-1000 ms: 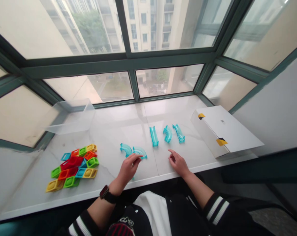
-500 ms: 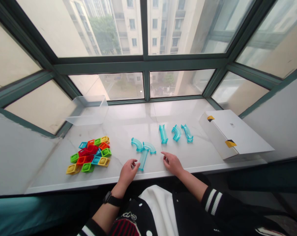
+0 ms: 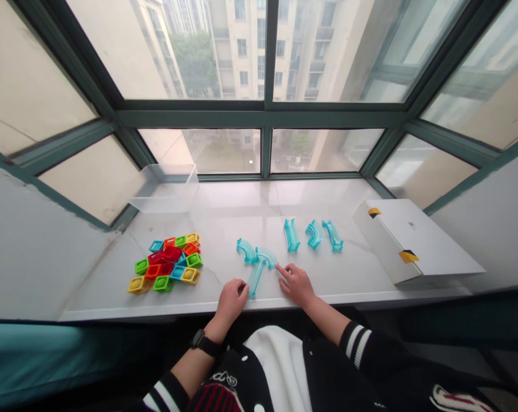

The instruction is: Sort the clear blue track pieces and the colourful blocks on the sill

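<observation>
Three translucent blue toy track pieces lie together in front of me: a left curved track [image 3: 244, 249], a right curved track [image 3: 266, 256] and a straight track [image 3: 256, 277] running toward me from where they meet. My left hand [image 3: 232, 300] rests just left of the straight track's near end, its fingers curled in and nothing seen in them. My right hand [image 3: 297, 284] has its index finger stretched out to the right curved track's end, seemingly touching it. Its other fingers are bent, and it holds nothing.
Farther right lie another straight track [image 3: 291, 235], a curved track [image 3: 314, 234] and a wavy track [image 3: 333, 236]. Several colourful blocks [image 3: 166, 269] are piled at left, with a clear plastic bin [image 3: 164, 203] behind. A white box [image 3: 417, 240] stands right. Windows border the sill.
My right hand has moved left, bringing its index finger to the curved track's end. My left hand's fingers have drawn in beside the straight track. The view has shifted slightly.
</observation>
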`<state>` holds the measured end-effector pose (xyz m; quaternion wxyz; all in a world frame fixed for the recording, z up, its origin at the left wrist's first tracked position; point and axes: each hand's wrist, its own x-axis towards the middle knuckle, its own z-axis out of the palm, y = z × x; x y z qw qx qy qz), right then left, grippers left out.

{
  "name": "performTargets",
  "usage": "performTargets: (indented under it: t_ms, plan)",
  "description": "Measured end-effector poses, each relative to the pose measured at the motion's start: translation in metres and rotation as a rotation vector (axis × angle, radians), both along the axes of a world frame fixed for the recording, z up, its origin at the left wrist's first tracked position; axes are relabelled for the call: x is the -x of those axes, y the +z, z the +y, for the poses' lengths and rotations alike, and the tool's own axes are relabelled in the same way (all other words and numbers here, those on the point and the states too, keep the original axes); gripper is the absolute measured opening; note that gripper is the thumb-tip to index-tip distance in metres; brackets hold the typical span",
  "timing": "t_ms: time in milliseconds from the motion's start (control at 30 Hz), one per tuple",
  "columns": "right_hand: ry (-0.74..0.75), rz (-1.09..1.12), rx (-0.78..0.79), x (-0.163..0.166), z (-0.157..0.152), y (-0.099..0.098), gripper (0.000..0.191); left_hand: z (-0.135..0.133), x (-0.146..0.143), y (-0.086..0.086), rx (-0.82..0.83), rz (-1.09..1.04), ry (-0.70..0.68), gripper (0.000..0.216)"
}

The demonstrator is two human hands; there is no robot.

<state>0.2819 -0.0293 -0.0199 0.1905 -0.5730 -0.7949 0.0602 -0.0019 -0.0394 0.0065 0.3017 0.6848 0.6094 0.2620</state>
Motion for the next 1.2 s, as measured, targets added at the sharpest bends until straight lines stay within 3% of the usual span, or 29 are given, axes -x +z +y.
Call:
performTargets:
  t_ms: [233,467,700,933,1200]
  plan:
    - [-0.001,-0.018,-0.01,0.001,0.0,0.0,0.046,0.003,0.005,0.007,0.075,-0.059,0.0,0.028]
    - [-0.007,-0.035,-0.007,0.002,0.001,-0.002,0.055,0.002,0.017,0.011,0.195,-0.092,0.033,0.032]
    - [-0.023,-0.027,-0.012,0.005,0.0,0.002,0.045,0.002,0.026,0.018,0.286,-0.188,0.072,0.037]
    - [-0.016,-0.033,-0.009,0.005,0.0,0.004,0.046,0.005,0.033,0.022,0.418,-0.513,0.228,0.044]
    - [0.026,-0.01,-0.042,0.002,0.001,-0.002,0.047,0.003,0.022,0.027,0.539,-0.916,0.286,0.059]
